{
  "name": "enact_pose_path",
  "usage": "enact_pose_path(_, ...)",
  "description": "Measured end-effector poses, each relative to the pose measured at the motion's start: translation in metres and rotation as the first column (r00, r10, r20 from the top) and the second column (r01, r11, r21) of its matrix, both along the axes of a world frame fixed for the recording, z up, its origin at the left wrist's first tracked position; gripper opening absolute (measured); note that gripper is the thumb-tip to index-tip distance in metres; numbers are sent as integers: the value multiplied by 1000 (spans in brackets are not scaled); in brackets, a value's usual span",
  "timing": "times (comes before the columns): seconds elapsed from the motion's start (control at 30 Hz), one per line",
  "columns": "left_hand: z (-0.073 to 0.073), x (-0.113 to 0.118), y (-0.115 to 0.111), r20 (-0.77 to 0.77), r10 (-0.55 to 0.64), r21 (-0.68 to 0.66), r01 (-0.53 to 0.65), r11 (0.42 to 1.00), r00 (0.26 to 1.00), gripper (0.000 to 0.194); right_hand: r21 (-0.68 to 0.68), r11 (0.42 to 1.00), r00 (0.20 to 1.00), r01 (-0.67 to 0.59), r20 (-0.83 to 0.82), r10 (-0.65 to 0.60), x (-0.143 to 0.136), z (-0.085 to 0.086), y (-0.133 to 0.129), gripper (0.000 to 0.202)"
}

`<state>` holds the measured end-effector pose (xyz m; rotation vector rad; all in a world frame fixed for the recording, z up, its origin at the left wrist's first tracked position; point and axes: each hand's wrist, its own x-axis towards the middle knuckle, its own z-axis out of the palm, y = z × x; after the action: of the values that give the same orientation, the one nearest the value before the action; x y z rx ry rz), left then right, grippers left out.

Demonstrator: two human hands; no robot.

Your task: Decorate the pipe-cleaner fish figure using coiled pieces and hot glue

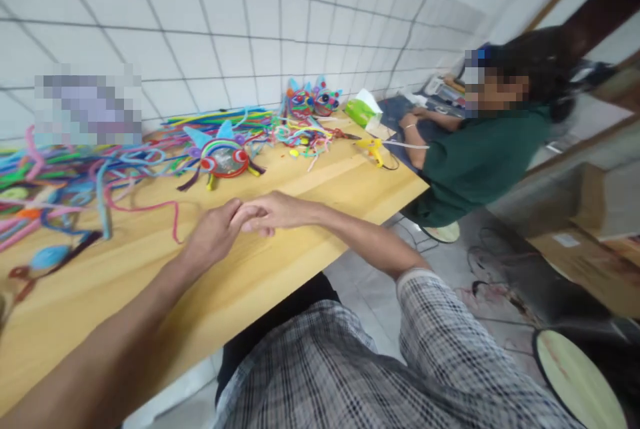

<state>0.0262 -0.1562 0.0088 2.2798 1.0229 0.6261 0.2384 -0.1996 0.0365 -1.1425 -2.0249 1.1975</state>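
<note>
Head view: what do the two hands hold?

— Left hand (214,236) and right hand (277,209) meet above the desk (240,289), fingers folded together; they hide one another, so I cannot tell whether anything sits between them.

— And the craft face (229,162)?

— Just beyond them on the desk, slightly left, with blue ears; a reddish-pink strand (176,219) lies nearer, beside the left hand; two smaller faces (301,102), farther off by the wall, are blurred.

— What else is unclear?

— Tangled strands (103,206) run off the left edge; a pixelated patch (87,106) covers something behind them; the co-worker's hand (417,112), far right, is hard to read.
</note>
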Motion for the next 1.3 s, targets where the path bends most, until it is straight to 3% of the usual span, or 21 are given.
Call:
enact_pose_path(0.1,-16,-3,5,61,110,21,-111,994,992,57,120,978,985,169,-56,-164,22,-9,37,26)
enact_pose_path(0.13,-21,-3,6,97,98,47,-103,994,990,58,163,951,963,263,-104,-249,32,-17,50,27)
enact_pose_path(0.2,-30,-5,7,151,58,124,-77,989,987,60,286,746,798,602,-258,-545,53,-39,69,34)
enact_pose_path(0.23,-32,-6,7,180,78,145,-105,984,981,62,303,641,709,706,-302,-638,63,-51,74,39)
enact_pose_path(0.27,-33,-6,6,213,110,156,-145,977,971,63,298,592,662,749,-308,-683,71,-62,77,43)
enact_pose_path(0.37,-26,-9,5,333,207,97,-252,963,920,62,319,567,649,759,-303,-698,85,-81,78,47)
enact_pose_path(0.47,-12,-13,17,506,290,39,-357,933,812,47,336,571,662,749,-327,-675,79,-78,82,43)
enact_pose_path(0.57,-5,-17,51,574,326,57,-434,899,751,31,352,646,735,678,-305,-605,63,-68,99,33)
enact_pose_path(0.67,-17,-14,92,564,391,11,-480,877,727,37,346,698,779,626,-236,-581,42,-67,121,43)
enact_pose_path(0.77,-41,-3,115,546,488,-159,-487,859,681,47,356,716,797,600,-190,-573,22,-76,134,64)
enact_pose_path(0.93,-67,12,116,539,468,-274,-379,884,700,61,368,730,817,575,-212,-536,6,-92,133,68)
enact_pose_path(1.07,-73,15,112,563,354,-212,-284,935,747,54,353,734,813,580,-204,-545,6,-95,130,62)
enact_pose_path(1.3,-78,15,111,555,307,-135,-281,950,773,57,354,734,815,579,-233,-531,5,-97,131,59)
